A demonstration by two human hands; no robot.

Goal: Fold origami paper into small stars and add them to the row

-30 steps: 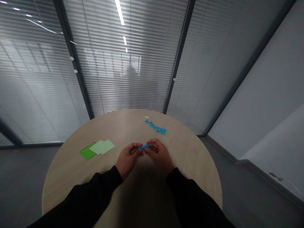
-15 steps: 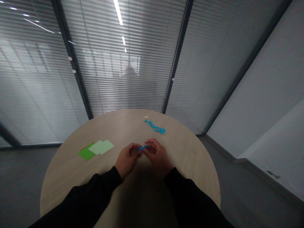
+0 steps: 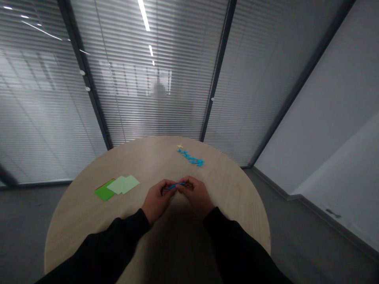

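Over the middle of the round table, a small piece of folded blue paper (image 3: 177,185) is pinched between both hands. My left hand (image 3: 156,198) is closed on its left end, with thumb and fingers pressed together. My right hand (image 3: 196,195) grips the right end, its fingers curled over the top. Much of the paper is hidden by the fingers, so its full shape does not show. Beyond the hands lies a row of small blue folded-paper pieces (image 3: 192,159), with a pale yellow one (image 3: 180,146) at its far end.
Left of my hands, overlapping pale green paper sheets (image 3: 128,184) lie partly over a bright green stack (image 3: 104,191). The wooden round table (image 3: 237,213) has its far edge close to a glass wall with blinds (image 3: 154,114). A white wall (image 3: 334,130) stands at the right.
The right hand's fingers have lowered and closed further over the blue paper, which sits flatter between the hands. The whole view has shifted slightly.
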